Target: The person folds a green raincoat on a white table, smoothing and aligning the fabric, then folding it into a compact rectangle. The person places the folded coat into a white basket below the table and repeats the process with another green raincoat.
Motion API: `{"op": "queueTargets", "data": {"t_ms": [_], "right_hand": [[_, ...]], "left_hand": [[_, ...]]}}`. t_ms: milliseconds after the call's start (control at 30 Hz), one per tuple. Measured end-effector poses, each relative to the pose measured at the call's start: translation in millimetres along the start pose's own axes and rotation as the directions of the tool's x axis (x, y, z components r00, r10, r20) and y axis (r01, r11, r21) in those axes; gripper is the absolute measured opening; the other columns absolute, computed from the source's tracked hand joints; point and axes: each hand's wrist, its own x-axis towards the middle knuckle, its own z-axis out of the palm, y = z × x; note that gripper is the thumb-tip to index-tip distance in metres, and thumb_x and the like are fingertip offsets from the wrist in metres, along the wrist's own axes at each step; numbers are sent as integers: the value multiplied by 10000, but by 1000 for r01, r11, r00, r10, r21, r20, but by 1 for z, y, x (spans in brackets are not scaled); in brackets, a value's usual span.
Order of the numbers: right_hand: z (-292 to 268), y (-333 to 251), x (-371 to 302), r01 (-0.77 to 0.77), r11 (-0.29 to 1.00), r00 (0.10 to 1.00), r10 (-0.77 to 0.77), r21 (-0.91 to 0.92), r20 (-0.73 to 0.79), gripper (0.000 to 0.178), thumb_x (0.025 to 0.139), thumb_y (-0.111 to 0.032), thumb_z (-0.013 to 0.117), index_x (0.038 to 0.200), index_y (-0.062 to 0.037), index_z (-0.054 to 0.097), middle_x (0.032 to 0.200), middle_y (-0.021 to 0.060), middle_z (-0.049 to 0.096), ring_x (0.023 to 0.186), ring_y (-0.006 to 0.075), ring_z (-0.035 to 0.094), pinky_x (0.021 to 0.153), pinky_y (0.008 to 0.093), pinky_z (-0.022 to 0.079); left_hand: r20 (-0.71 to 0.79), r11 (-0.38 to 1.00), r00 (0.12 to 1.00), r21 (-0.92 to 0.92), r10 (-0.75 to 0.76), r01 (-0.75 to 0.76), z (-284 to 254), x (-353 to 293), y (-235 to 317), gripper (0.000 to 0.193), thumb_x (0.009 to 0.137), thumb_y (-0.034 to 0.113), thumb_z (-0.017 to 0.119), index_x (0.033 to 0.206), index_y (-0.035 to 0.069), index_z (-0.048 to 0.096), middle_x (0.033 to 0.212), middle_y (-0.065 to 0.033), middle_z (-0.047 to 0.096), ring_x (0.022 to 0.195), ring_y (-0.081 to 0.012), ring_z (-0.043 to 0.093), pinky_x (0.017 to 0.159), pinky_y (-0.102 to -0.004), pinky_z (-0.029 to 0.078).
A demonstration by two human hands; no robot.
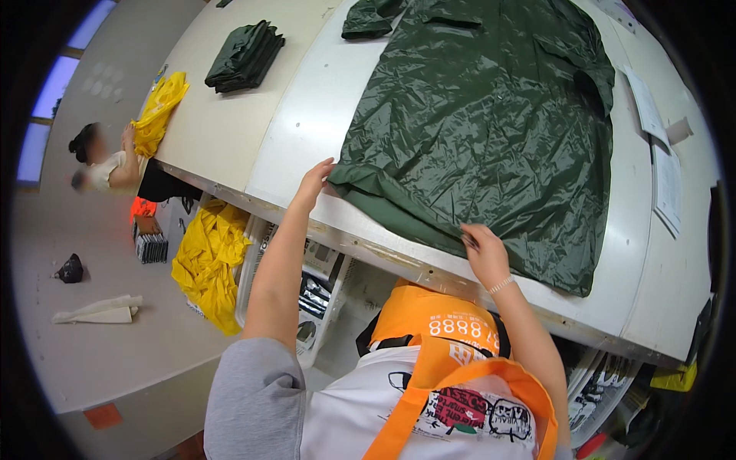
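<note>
A shiny dark green raincoat (pixel 491 130) lies spread on the white table, its surface creased. Along its near left edge the hem (pixel 406 207) is turned up in a fold. At the left corner of that fold, my left hand (pixel 313 184) has its fingers closed on the fabric; the thumb is hidden. My right hand (pixel 484 251) pinches the fold farther right, near the table's front edge. One sleeve (pixel 368 21) of the raincoat lies at the top.
A stack of folded dark green garments (pixel 245 55) sits at the far left of the table (pixel 295 126). Papers (pixel 665 184) lie at the right. Below are a crumpled yellow garment (pixel 211 264) and white bins (pixel 331 307). A co-worker (pixel 107 162) handles yellow material (pixel 161 111).
</note>
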Motion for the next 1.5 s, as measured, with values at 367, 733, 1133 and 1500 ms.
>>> {"op": "queueTargets", "data": {"t_ms": [367,733,1133,1500], "right_hand": [[20,15,20,-178,951,960,224,-253,166,150,808,-169,664,877,-51,601,883,121,639,841,321,625,700,403,499],[-4,-19,9,-56,994,951,83,96,-299,181,822,-113,688,901,-48,539,736,112,631,629,244,622,558,305,476],[-46,-58,33,144,947,960,-63,289,-272,185,739,14,736,847,-8,587,811,26,602,612,58,479,549,193,402],[-40,-54,22,-36,817,986,121,576,-110,291,805,26,651,1071,-25,546,897,-8,572,644,9,412,564,171,352]], "left_hand": [[422,987,897,-133,133,-84,-10,-21,27,148,785,14,638,904,39,554,853,6,600,776,-107,555,715,-246,442],[-408,940,850,202,334,-273,10,-102,-18,72,833,-7,471,828,22,406,613,-83,413,518,-168,397,504,-275,363],[76,521,747,670,660,-529,13,-127,36,752,639,83,810,1300,47,452,1266,-165,499,1179,-301,471,997,-388,374],[150,282,311,187,938,-941,194,-166,90,185,704,-71,669,847,38,625,859,-82,669,777,-266,646,661,-323,521]]}}
